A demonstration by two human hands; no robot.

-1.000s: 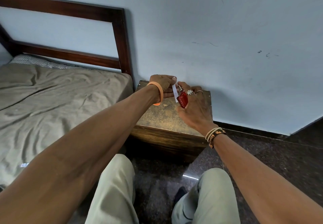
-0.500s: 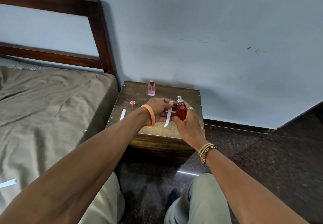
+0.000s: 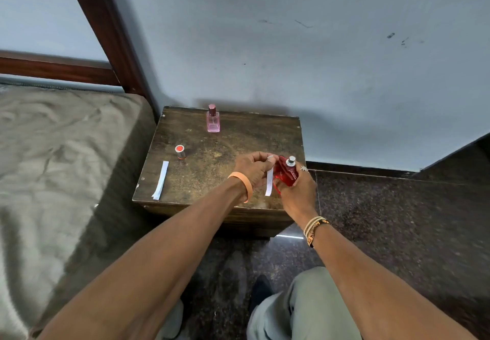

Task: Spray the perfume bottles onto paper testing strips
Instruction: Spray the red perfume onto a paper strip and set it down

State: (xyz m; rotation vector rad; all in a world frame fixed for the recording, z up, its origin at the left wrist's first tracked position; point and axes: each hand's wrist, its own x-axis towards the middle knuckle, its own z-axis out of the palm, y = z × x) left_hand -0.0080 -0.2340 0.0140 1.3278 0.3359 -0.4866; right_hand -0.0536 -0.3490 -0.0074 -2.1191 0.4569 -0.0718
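My left hand (image 3: 253, 167) pinches the top of a white paper strip (image 3: 269, 182) that hangs down over the right part of the wooden side table (image 3: 220, 148). Beside it my right hand (image 3: 298, 188) grips a red perfume bottle (image 3: 287, 173) with a bare silver nozzle, tilted toward the strip. A second paper strip (image 3: 161, 180) lies flat on the table's left side. A red cap (image 3: 180, 151) stands just behind that strip. A pink perfume bottle (image 3: 213, 118), capped, stands upright at the back of the table.
A bed (image 3: 53, 167) with a rumpled grey sheet and a dark wooden headboard (image 3: 106, 26) abuts the table's left side. A pale blue wall (image 3: 318, 61) rises right behind the table. My knees (image 3: 299, 308) are below, over a dark speckled floor (image 3: 397, 220).
The view has tilted down and the hands now sit lower over the table's right part. The strip and red bottle stay held together; the pink bottle, cap and second strip came into sight.
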